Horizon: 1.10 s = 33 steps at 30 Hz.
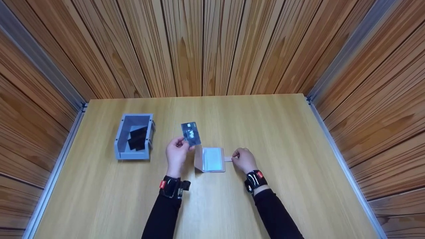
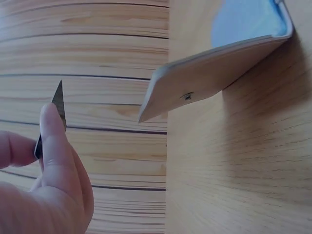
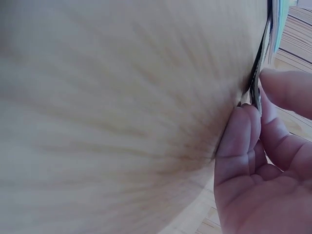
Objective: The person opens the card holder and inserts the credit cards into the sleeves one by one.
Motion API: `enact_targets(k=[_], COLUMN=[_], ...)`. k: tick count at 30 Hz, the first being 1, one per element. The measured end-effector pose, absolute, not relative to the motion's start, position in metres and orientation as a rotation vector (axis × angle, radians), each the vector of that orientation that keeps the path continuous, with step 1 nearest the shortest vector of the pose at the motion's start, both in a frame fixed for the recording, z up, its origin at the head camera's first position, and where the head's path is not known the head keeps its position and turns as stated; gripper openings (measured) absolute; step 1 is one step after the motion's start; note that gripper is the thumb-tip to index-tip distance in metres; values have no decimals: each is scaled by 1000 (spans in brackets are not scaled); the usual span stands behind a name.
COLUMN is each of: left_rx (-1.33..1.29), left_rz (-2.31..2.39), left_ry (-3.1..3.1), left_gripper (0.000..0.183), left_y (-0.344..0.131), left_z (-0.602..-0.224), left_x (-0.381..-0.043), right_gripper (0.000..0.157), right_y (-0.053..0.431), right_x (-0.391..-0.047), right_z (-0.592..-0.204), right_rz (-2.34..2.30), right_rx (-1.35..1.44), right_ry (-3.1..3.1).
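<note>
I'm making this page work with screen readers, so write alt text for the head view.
A person's left hand holds up a dark card while the right hand pinches the strap of an open, pale card holder on a wood-grain table. At left, a gray storage bin holds dark flat pieces.

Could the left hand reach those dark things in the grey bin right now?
Probably, though the left hand pinches a card, which it might need to put down first. The open-topped grey bin stands to its left, with bare tabletop between, and nothing visibly covers the dark things.
</note>
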<state>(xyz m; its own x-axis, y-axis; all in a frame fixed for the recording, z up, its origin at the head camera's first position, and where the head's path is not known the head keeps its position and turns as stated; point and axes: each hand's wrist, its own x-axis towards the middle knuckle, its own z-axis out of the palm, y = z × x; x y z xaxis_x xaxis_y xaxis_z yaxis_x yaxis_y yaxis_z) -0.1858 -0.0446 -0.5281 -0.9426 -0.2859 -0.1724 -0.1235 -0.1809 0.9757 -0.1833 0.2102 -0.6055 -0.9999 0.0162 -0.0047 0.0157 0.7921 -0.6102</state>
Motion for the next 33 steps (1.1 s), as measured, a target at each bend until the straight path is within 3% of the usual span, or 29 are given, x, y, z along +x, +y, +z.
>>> enact_targets(k=[14, 33], left_rx=[129, 135], left_rz=[-1804, -1724], left_ry=[-2429, -2549], left_gripper=[27, 27], left_y=[-23, -26], left_z=[-538, -552], left_x=[-173, -174], right_gripper=[7, 11], right_y=[212, 202], right_x=[-183, -179], right_z=[-605, -598], right_rz=[984, 914], right_rx=[38, -33], right_ry=[-2948, -2995])
